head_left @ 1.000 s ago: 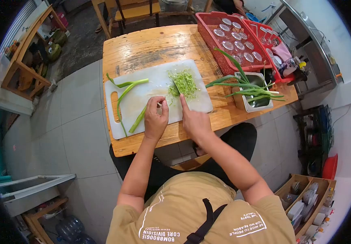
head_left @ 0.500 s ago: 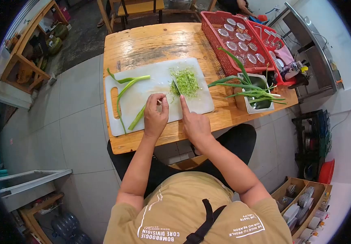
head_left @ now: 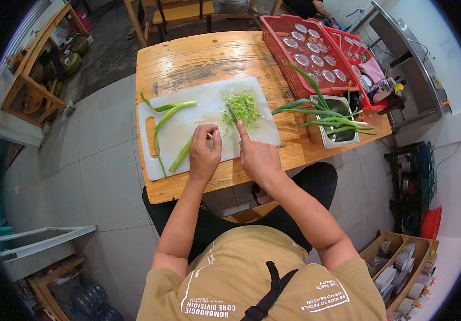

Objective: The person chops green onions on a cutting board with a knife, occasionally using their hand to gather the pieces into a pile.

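Observation:
My right hand [head_left: 260, 158] is closed around a knife, its index finger stretched along the spine. The blade [head_left: 232, 113] points away from me at the left edge of a pile of chopped green onion [head_left: 246, 108]. Just left of it, my left hand [head_left: 206, 152] is closed on a green onion [head_left: 181, 158], whose leaf end shows past the wrist side; the fingers hide its middle. Both hands are over the near part of a white cutting board [head_left: 241, 144]. Another green onion [head_left: 169, 115], with bent leaves, lies on the board's left side near the handle slot.
A metal container [head_left: 326, 140] with whole green onions [head_left: 326, 115] stands right of the board. Behind it, a red basket [head_left: 281, 64] holds several upturned glasses. The wooden table [head_left: 187, 51] carries everything. At the top right a person's arm [head_left: 320, 8] shows.
My right hand and the knife have shifted slightly, the blade now a little farther over the chopped pile. My left hand stays in nearly the same place.

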`<act>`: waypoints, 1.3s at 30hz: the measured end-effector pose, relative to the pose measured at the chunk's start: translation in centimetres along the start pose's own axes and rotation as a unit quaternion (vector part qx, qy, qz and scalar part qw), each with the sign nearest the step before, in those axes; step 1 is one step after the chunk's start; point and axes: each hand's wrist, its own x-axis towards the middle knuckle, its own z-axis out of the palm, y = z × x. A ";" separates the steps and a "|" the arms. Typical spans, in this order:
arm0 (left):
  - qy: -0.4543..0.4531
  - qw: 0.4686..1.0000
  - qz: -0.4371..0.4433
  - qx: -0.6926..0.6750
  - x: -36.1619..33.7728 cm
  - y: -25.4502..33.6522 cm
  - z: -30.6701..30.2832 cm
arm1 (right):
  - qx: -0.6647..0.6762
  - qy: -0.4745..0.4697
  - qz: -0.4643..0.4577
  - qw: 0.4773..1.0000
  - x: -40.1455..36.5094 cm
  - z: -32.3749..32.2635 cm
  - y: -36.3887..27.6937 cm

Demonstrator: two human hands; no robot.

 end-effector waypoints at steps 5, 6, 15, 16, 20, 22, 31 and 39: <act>0.017 1.000 0.001 -0.011 0.1 -0.2 0.2 | -0.025 0.004 0.001 1.000 -0.6 2.9 -0.2; 0.012 1.000 0.002 -0.013 0.0 -0.1 0.3 | -0.010 0.030 -0.013 0.999 0.4 2.8 0.2; 0.018 1.000 0.000 -0.014 0.0 -0.4 0.2 | 0.011 -0.011 0.007 1.000 -1.7 1.5 -0.2; 0.011 1.000 0.004 -0.008 0.0 -0.3 0.3 | 0.019 -0.006 0.001 1.000 -1.4 1.1 -0.1; -0.006 1.000 0.020 0.007 0.0 -0.1 0.2 | 0.027 0.001 -0.002 1.000 -0.6 -0.9 -1.1; 0.002 1.000 0.015 0.003 0.1 -0.2 0.2 | 0.015 -0.006 -0.006 1.000 -0.9 1.1 -1.1; -0.014 1.000 0.006 0.006 0.1 0.1 0.3 | 0.045 -0.015 0.005 0.999 -0.9 1.2 -1.7; -0.014 1.000 -0.005 0.010 -0.1 0.0 0.4 | 0.044 0.024 -0.007 0.999 1.2 0.7 -0.7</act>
